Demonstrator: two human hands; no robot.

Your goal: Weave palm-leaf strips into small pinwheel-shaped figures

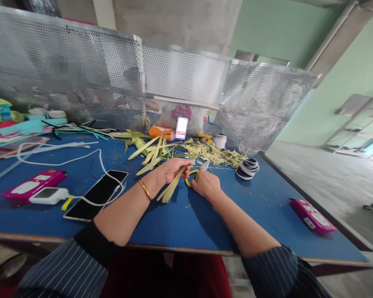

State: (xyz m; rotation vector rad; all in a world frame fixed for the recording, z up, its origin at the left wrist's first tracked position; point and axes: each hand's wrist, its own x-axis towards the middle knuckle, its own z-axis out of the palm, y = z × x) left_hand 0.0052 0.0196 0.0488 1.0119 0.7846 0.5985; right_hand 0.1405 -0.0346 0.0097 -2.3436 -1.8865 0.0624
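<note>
My left hand (pixel 173 169) is closed around a bundle of pale green leaf strips (pixel 170 189) that trail down toward me over the blue table (pixel 186 219). A gold bangle (pixel 144 189) sits on that wrist. My right hand (pixel 206 184) is closed on yellow-handled scissors (pixel 191 176), right beside the strips. Their blades point away from me toward a heap of cut leaf scraps (pixel 216 152). More long leaf strips (pixel 149 153) lie just beyond my left hand.
A black phone (pixel 96 193), a white power bank with cable (pixel 48 194) and a pink case (pixel 34 184) lie at left. Black-and-white tape rolls (pixel 248 168) sit right of the scraps, another pink case (pixel 312 215) near the right edge. A perforated metal screen (pixel 180 87) backs the table.
</note>
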